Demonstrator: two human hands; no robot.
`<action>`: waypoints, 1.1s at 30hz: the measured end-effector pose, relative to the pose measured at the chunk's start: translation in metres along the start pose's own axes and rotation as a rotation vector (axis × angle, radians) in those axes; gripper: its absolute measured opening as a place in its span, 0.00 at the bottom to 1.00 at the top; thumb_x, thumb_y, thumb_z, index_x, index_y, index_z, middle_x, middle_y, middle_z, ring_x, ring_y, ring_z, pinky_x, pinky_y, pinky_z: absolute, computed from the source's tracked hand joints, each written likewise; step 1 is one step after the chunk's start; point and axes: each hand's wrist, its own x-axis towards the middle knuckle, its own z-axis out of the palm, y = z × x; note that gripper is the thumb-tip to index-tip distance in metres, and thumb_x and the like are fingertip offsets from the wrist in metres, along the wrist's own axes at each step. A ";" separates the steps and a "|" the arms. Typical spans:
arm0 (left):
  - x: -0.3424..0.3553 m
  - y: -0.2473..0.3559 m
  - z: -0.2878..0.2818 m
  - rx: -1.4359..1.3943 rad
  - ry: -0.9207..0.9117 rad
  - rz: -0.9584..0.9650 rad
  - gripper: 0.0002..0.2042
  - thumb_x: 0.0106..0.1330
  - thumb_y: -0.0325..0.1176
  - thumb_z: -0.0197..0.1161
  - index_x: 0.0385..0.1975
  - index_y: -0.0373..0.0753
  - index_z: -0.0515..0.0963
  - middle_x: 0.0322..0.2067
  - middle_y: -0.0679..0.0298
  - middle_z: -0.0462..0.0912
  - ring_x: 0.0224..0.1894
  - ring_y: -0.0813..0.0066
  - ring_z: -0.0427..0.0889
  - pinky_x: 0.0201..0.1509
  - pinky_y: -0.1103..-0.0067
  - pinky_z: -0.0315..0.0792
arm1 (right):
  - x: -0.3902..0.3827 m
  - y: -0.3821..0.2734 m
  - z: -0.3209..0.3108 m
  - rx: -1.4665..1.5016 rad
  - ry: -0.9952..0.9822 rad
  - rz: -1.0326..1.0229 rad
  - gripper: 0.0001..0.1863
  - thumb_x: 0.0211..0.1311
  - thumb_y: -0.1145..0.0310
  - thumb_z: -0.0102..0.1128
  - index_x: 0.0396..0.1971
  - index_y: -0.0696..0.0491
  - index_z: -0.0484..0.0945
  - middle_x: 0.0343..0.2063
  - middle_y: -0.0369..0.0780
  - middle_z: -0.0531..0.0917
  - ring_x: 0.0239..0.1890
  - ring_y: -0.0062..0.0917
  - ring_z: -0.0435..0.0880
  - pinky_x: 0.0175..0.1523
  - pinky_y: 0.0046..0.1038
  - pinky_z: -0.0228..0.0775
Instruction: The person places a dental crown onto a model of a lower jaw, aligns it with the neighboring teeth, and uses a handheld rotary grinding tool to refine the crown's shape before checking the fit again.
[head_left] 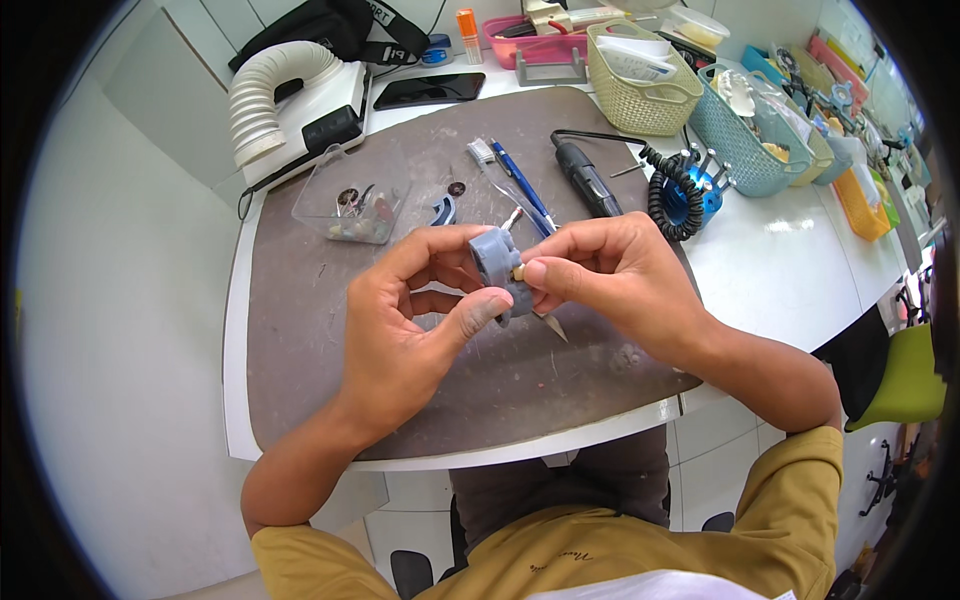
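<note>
My left hand (405,325) grips a grey-blue dental model (492,256) between thumb and fingers, above the middle of the mat; grey dust marks the thumb. A small yellowish piece, like a tooth crown (519,272), is pinched by my right hand (635,280) against the model's side. Whether it is seated there or only touching, I cannot tell. Behind the hands lie a toothbrush (483,153), a blue pen-like tool (515,172) and a small curved blue-grey piece (444,210). A pointed blade tip (556,326) shows below my right fingers.
A clear plastic box (350,200) of small parts stands left on the brown mat (330,350). Near it are a white hose unit (290,100) and a phone (430,90). A black handpiece (587,180) with coiled cord lies right, beside a blue bur holder (690,195) and baskets (645,95).
</note>
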 end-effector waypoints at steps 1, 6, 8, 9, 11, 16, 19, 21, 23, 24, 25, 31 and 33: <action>0.000 0.001 -0.001 0.010 -0.012 -0.013 0.21 0.63 0.29 0.75 0.55 0.33 0.78 0.42 0.64 0.84 0.43 0.80 0.83 0.49 0.80 0.80 | 0.000 0.000 0.000 0.001 0.001 -0.009 0.12 0.69 0.65 0.68 0.40 0.59 0.88 0.29 0.36 0.88 0.32 0.13 0.84 0.39 0.17 0.78; 0.000 0.003 0.000 0.014 -0.031 -0.025 0.22 0.63 0.28 0.74 0.56 0.33 0.77 0.44 0.63 0.84 0.44 0.80 0.82 0.52 0.79 0.80 | 0.000 0.001 0.000 -0.036 0.019 -0.005 0.11 0.68 0.66 0.68 0.39 0.60 0.89 0.28 0.35 0.87 0.31 0.12 0.83 0.37 0.16 0.76; -0.001 0.003 -0.001 0.012 -0.031 -0.023 0.22 0.63 0.28 0.74 0.56 0.33 0.77 0.43 0.63 0.84 0.44 0.80 0.82 0.51 0.79 0.80 | 0.000 0.001 0.001 -0.014 0.015 -0.038 0.11 0.68 0.66 0.68 0.39 0.60 0.89 0.27 0.35 0.87 0.30 0.11 0.82 0.36 0.16 0.75; 0.000 0.002 -0.001 0.011 -0.031 -0.020 0.22 0.63 0.28 0.74 0.56 0.33 0.77 0.43 0.63 0.84 0.44 0.80 0.82 0.51 0.79 0.80 | 0.000 0.001 0.001 -0.017 0.017 -0.039 0.11 0.68 0.66 0.68 0.39 0.60 0.89 0.27 0.35 0.87 0.30 0.11 0.82 0.36 0.16 0.75; 0.000 0.001 0.001 -0.010 -0.013 0.018 0.21 0.63 0.29 0.75 0.55 0.34 0.79 0.40 0.65 0.85 0.42 0.80 0.84 0.46 0.81 0.81 | -0.002 0.000 -0.001 -0.026 0.012 -0.051 0.11 0.68 0.66 0.68 0.39 0.59 0.89 0.27 0.35 0.87 0.30 0.11 0.82 0.36 0.16 0.74; 0.000 0.003 -0.001 0.005 -0.030 0.002 0.21 0.63 0.29 0.75 0.56 0.33 0.78 0.42 0.64 0.84 0.43 0.80 0.83 0.48 0.80 0.80 | 0.000 0.003 0.000 -0.016 0.006 -0.057 0.10 0.68 0.66 0.69 0.38 0.59 0.89 0.26 0.34 0.86 0.29 0.11 0.81 0.34 0.15 0.73; 0.000 0.003 -0.002 0.006 -0.048 -0.019 0.22 0.63 0.29 0.74 0.56 0.32 0.77 0.44 0.63 0.84 0.44 0.81 0.82 0.51 0.80 0.80 | 0.000 0.004 0.000 -0.016 0.001 -0.062 0.10 0.68 0.66 0.69 0.37 0.58 0.89 0.25 0.33 0.86 0.29 0.10 0.81 0.33 0.15 0.72; 0.000 0.002 -0.002 0.005 -0.048 -0.017 0.22 0.63 0.29 0.74 0.56 0.32 0.77 0.44 0.64 0.84 0.44 0.81 0.82 0.51 0.80 0.80 | 0.000 0.004 -0.001 -0.016 -0.003 -0.069 0.10 0.68 0.66 0.69 0.37 0.58 0.89 0.25 0.33 0.85 0.29 0.10 0.80 0.33 0.15 0.71; -0.001 0.002 -0.003 0.010 -0.049 -0.010 0.22 0.64 0.29 0.74 0.57 0.32 0.77 0.44 0.64 0.84 0.45 0.81 0.82 0.51 0.80 0.80 | 0.001 0.004 -0.001 -0.018 -0.015 -0.056 0.10 0.68 0.66 0.69 0.38 0.58 0.88 0.25 0.33 0.86 0.29 0.09 0.80 0.33 0.15 0.70; -0.001 0.002 -0.002 0.009 -0.050 -0.009 0.22 0.64 0.29 0.74 0.57 0.32 0.77 0.44 0.64 0.84 0.45 0.81 0.82 0.51 0.80 0.80 | 0.001 0.005 -0.001 -0.020 -0.013 -0.056 0.10 0.68 0.66 0.69 0.38 0.58 0.88 0.25 0.33 0.86 0.29 0.09 0.80 0.33 0.15 0.70; 0.000 0.002 -0.002 0.002 -0.055 -0.013 0.22 0.64 0.29 0.74 0.57 0.32 0.78 0.44 0.63 0.84 0.45 0.81 0.82 0.51 0.80 0.80 | 0.001 0.005 -0.001 -0.007 -0.009 -0.068 0.10 0.68 0.67 0.69 0.38 0.58 0.88 0.25 0.33 0.86 0.29 0.09 0.80 0.33 0.15 0.70; -0.001 0.001 -0.001 0.030 -0.067 -0.028 0.24 0.64 0.27 0.73 0.60 0.32 0.78 0.46 0.63 0.84 0.45 0.80 0.82 0.51 0.80 0.80 | 0.002 0.004 -0.004 -0.026 -0.019 -0.026 0.09 0.67 0.67 0.70 0.38 0.59 0.88 0.27 0.33 0.86 0.29 0.09 0.79 0.33 0.15 0.70; -0.001 0.001 0.001 0.015 -0.064 -0.043 0.24 0.64 0.26 0.73 0.61 0.32 0.78 0.47 0.63 0.84 0.44 0.80 0.82 0.51 0.80 0.80 | 0.002 0.007 -0.005 -0.037 -0.021 0.006 0.09 0.66 0.67 0.71 0.38 0.59 0.88 0.27 0.33 0.86 0.28 0.09 0.79 0.33 0.15 0.70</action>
